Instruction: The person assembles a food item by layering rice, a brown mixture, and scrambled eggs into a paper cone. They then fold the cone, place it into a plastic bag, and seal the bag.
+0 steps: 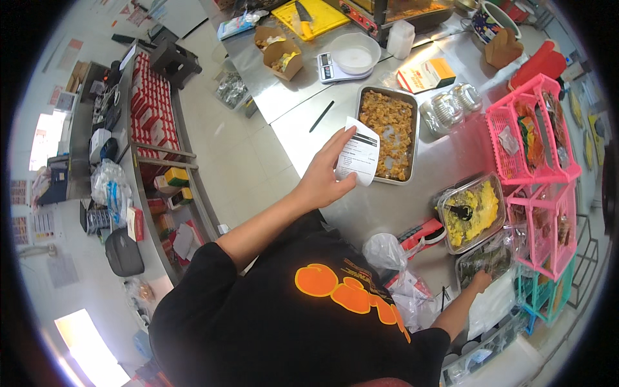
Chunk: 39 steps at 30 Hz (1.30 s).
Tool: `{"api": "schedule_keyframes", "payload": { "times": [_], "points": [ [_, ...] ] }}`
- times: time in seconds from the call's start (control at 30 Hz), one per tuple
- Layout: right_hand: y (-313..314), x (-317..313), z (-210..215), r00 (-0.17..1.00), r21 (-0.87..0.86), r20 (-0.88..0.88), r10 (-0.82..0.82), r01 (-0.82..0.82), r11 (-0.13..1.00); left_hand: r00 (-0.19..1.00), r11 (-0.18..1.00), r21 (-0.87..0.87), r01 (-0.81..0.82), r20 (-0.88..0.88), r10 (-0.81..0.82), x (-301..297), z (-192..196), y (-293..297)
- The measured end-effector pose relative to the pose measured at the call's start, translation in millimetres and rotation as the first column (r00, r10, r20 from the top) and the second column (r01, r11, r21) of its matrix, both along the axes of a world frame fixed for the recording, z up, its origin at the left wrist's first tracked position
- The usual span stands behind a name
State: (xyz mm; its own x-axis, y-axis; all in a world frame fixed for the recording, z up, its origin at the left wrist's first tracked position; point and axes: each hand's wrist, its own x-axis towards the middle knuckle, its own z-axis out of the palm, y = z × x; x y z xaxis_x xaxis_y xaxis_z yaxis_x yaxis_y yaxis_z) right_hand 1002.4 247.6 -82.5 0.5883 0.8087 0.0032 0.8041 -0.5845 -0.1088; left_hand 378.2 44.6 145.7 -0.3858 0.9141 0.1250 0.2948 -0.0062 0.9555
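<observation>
My left hand [327, 171] holds a curled white printed receipt [359, 155] between thumb and fingers. Just beyond the receipt is a metal tray [418, 138] of browned, fried-looking pieces. At the lower right my right hand [478, 282] reaches over a clear container [459, 267] of dark green contents. Its fingers look closed there, and what they hold is too small to make out. Next to that container stands another clear container [445, 232] with yellow crumbly food and a black utensil [460, 211] in it.
Pink baskets [509, 132] with packets line the right side. A kitchen scale [327, 68] bears a white bowl [356, 53]. A knife [303, 20] lies on a yellow cutting board [322, 14]. Open cardboard boxes [284, 59], a black pen [322, 116] and clear plastic lids [443, 113] are on the steel table.
</observation>
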Motion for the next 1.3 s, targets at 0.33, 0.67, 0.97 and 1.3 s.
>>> {"api": "schedule_keyframes", "payload": {
  "times": [0.33, 0.67, 0.97, 1.3],
  "points": [
    [-64, -41, 85, 0.954, 0.562, 0.226, 0.196, -0.292, 0.774, 0.995, 0.998, -0.060, -0.014, -0.101, 0.008, -22, -16, -1],
    [-70, -338, 180, 0.726, 0.635, -0.224, 0.650, -0.397, 0.663, 0.957, 0.957, 0.002, -0.288, 0.020, 0.288, -177, -68, 2],
    [-57, -804, 169, -0.124, 0.205, -0.977, 0.175, -0.302, 0.931, 0.795, 0.827, -0.098, -0.554, 0.232, 0.561, -420, -60, -19],
    [-61, -926, 154, -0.151, 0.162, -0.983, 0.109, -0.405, 0.900, 0.950, 0.976, -0.212, 0.049, 0.313, 0.020, -454, -81, 49]
  ]
}}
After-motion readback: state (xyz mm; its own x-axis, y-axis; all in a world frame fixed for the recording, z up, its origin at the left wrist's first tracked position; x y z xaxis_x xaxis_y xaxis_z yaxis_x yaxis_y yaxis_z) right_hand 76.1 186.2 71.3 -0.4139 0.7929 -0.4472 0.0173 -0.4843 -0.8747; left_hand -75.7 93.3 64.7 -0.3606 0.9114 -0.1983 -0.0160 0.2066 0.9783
